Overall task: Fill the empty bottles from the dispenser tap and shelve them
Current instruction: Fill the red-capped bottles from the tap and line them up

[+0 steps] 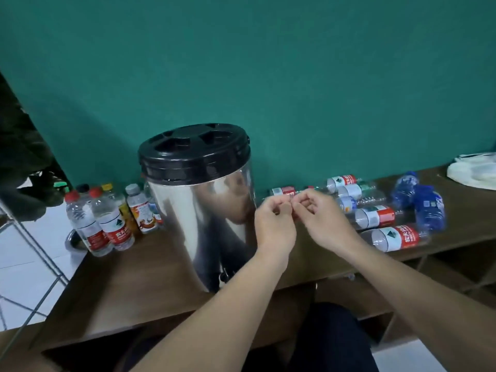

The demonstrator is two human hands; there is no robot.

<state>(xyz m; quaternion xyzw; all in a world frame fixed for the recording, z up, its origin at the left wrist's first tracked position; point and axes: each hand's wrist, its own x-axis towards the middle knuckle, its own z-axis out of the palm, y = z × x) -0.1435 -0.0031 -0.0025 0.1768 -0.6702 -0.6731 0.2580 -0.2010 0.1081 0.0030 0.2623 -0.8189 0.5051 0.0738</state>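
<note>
You see a mirror-bright steel dispenser (pixel 204 224), its glossy black plastic lid (pixel 194 153), clear glossy plastic bottles (pixel 375 217), a matt brown wood-look table (pixel 139 277).

Brown wooden surface (pixel 150 275) bearing a steel dispenser (pixel 200 208), upright capped bottles (pixel 107 221) at left, and empty bottles (pixel 381 218) lying at right.

We saw both forearms bare to the elbow, with no sleeves showing. The left hand (pixel 273 224) and right hand (pixel 320 220) wore nothing; dark trousers (pixel 330 342) covered the legs.
</note>
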